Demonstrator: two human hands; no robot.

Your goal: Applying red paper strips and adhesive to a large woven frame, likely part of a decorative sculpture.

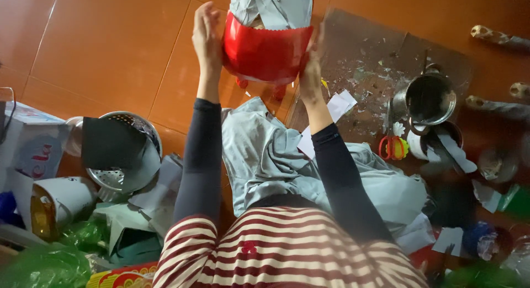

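Hands raised, I hold a glossy red curved sheet [266, 51] at twelve o'clock in my view, above the orange tiled floor [110, 45]. My left hand [207, 37] presses flat against its left edge, fingers straight and upward; my right hand [312, 67] presses the right edge, blurred, so I cannot tell how its fingers curl. Both are clamped on the sheet from either side. Grey paper [273, 6] rises out of the sheet's top, behind its zigzag rim.

Below my forearms lies a grey cloth [265, 150], spread from the centre toward four o'clock, with white paper scraps [339, 106] on it. At three o'clock a dark mat [359, 50] is littered with shreds, and on it stands a steel pot [429, 97] — red-handled scissors [391, 147] lie just beside it, toward five o'clock. At nine o'clock a metal colander [130, 172] carries a black sheet [113, 141]; a white bucket [61, 202] sits near it at eight o'clock, beside green plastic bags [44, 263]. Nothing stands between my hands and the sheet.
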